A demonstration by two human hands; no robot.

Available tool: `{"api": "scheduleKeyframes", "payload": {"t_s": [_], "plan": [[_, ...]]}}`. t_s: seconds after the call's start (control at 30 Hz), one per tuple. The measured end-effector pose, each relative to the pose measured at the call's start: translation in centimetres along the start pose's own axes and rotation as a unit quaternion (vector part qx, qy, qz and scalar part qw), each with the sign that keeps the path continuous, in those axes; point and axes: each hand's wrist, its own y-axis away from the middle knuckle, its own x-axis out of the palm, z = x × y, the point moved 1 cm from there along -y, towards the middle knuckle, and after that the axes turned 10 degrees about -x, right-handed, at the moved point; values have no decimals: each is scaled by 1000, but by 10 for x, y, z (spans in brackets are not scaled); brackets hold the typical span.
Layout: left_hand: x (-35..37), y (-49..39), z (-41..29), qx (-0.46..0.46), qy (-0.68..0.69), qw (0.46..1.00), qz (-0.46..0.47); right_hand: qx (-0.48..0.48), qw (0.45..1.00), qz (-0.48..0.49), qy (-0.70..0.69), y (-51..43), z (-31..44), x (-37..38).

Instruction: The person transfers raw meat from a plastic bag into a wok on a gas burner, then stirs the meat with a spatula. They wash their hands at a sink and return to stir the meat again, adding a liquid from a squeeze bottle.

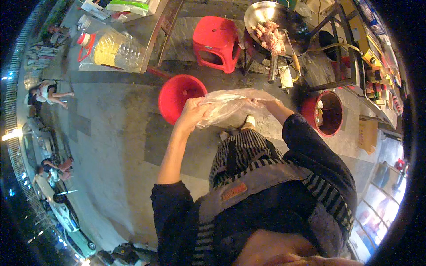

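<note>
A clear plastic bag [226, 103] is stretched between my two hands in front of my body. My left hand [196, 111] grips its left side, above the near rim of a red plastic bucket [181, 94] on the floor. At the bag's other side, my right hand [264, 102] holds the edge, its fingers partly hidden by the film. Beyond the bag, a steel wok [263, 10] holds a heap of raw-looking meat [270, 35]. A ladle with a wooden handle [296, 63] leans in the wok.
A red plastic stool [216, 40] stands left of the wok. Farther left, a large clear plastic jug [113, 50] with yellow contents lies on a table. A red bin [327, 114] is at my right, beside a shelf with bottles [377, 86]. Seated people and parked cars line the far left.
</note>
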Motion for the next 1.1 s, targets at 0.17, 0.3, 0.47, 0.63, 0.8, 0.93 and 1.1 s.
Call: {"api": "scheduleKeyframes", "payload": {"t_s": [0.17, 0.3, 0.47, 0.63, 0.8, 0.93, 1.1], "plan": [[3, 25, -13, -52, -9, 999, 11, -122, 985, -16, -124, -26, 10, -7], [14, 16, -12, -18, 152, 988, 26, -207, 957, -10, -204, -53, -3, 16], [32, -5, -9, 1, 256, 965, 47, -45, 728, -156, -666, -85, -28, 91], [22, 2, 1, 170, -192, 959, -118, -47, 714, -183, -674, -109, -7, 101], [-1, -4, 8, 320, -164, 905, -228, -80, 736, -224, -634, -136, 28, 82], [10, -35, 22, 293, -149, 915, -234, -94, 752, -253, -601, -146, 43, 88], [10, -53, 46, 340, -126, 905, -222, -107, 772, -283, -559, -146, 52, 96]]}}
